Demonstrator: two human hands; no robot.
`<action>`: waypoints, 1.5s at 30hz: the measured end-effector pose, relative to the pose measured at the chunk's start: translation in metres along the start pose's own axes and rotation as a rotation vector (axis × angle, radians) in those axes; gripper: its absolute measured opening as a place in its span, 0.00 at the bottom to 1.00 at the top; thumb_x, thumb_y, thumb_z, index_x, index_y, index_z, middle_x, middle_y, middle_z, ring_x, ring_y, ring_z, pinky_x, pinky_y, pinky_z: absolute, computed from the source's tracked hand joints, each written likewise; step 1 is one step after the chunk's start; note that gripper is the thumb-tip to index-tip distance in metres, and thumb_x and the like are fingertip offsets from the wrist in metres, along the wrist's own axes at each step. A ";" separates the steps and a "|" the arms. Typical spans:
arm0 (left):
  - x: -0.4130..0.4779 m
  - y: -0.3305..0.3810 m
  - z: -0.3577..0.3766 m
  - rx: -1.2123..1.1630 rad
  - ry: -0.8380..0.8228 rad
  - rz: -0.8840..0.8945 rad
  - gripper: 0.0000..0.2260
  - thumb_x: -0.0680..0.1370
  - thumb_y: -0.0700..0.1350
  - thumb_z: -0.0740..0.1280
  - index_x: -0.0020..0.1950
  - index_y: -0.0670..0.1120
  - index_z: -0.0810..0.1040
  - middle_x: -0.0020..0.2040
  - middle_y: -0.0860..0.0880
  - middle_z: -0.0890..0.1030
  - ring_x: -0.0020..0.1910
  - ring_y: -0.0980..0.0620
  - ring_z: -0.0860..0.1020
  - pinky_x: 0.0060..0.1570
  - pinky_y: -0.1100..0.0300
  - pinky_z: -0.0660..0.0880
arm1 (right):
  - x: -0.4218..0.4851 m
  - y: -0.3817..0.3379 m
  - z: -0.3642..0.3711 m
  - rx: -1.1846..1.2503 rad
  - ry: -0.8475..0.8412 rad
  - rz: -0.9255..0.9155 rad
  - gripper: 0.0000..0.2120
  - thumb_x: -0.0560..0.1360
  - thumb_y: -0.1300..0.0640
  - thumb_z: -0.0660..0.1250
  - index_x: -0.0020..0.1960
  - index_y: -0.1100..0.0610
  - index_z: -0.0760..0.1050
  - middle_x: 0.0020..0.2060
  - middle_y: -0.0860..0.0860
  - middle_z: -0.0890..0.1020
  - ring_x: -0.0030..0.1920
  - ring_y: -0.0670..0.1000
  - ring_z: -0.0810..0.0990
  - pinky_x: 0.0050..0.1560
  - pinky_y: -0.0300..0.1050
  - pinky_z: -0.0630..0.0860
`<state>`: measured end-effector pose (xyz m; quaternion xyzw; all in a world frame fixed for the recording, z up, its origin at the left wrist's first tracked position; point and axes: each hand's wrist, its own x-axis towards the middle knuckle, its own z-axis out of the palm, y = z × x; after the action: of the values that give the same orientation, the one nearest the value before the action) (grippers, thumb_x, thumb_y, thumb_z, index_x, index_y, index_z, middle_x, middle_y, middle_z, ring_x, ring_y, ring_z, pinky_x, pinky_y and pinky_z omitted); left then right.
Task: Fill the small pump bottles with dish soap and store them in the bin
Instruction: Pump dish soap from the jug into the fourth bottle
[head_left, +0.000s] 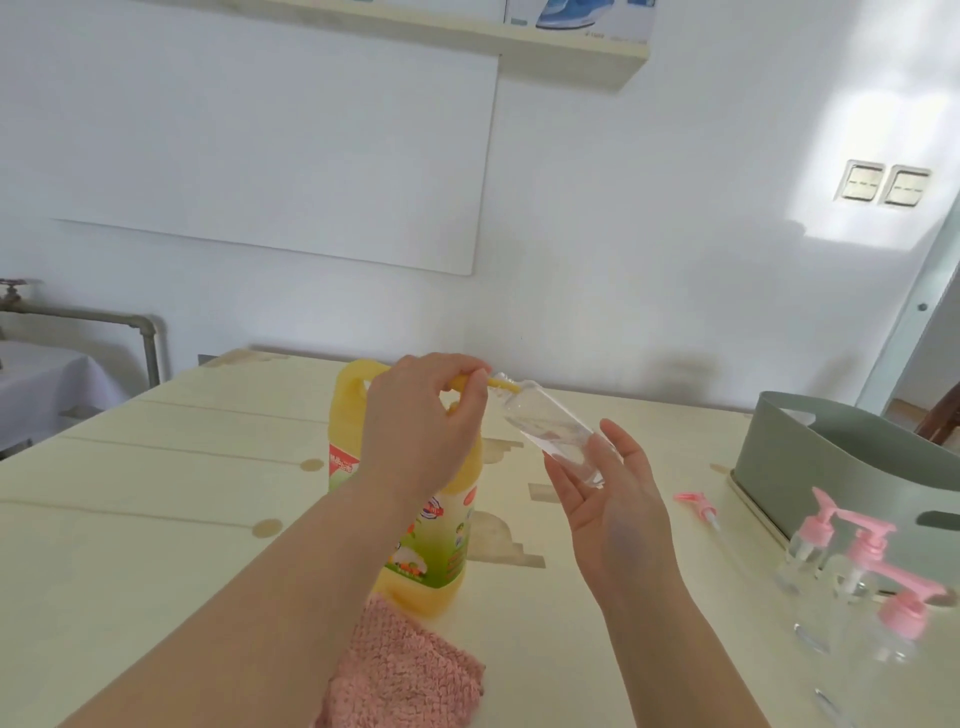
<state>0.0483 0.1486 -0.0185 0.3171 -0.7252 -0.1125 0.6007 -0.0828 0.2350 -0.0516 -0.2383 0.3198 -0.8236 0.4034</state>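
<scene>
Small clear bottle (550, 428), uncapped, held tilted above the table (156, 493) between thumb and fingers of the right hand (618, 499), its mouth against the yellow nozzle (501, 384) of the dish soap jug (431, 545). The left hand (421, 415) is curled over the jug's pump head, pinching that nozzle. A loose pink pump (696, 504) lies beside the grey-green bin (810, 457) at right; three pink-capped bottles (852, 566) stand in front of the bin; a pink cloth (405, 670) lies by the jug's base.
</scene>
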 end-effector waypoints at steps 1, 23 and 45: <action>0.005 0.003 -0.003 0.008 -0.049 -0.030 0.09 0.77 0.48 0.62 0.43 0.53 0.81 0.33 0.64 0.74 0.38 0.62 0.73 0.41 0.62 0.68 | 0.000 -0.002 0.002 0.010 -0.003 -0.001 0.12 0.79 0.64 0.61 0.62 0.57 0.72 0.54 0.58 0.79 0.43 0.52 0.85 0.50 0.44 0.82; 0.033 -0.004 0.006 0.332 -0.544 -0.092 0.15 0.80 0.44 0.48 0.44 0.44 0.73 0.42 0.47 0.80 0.45 0.43 0.76 0.48 0.49 0.72 | 0.004 0.004 -0.002 0.057 -0.051 0.031 0.08 0.78 0.67 0.61 0.54 0.60 0.76 0.45 0.56 0.83 0.42 0.54 0.84 0.51 0.44 0.81; 0.077 0.005 -0.038 0.576 -1.071 -0.379 0.43 0.58 0.77 0.39 0.45 0.50 0.79 0.45 0.51 0.80 0.42 0.54 0.77 0.53 0.53 0.67 | 0.015 -0.007 0.009 0.024 -0.066 0.061 0.08 0.77 0.66 0.62 0.54 0.60 0.76 0.47 0.57 0.83 0.44 0.54 0.84 0.50 0.45 0.82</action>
<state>0.0769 0.1151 0.0561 0.4886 -0.8575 -0.1605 0.0149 -0.0894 0.2232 -0.0384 -0.2508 0.3034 -0.8063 0.4416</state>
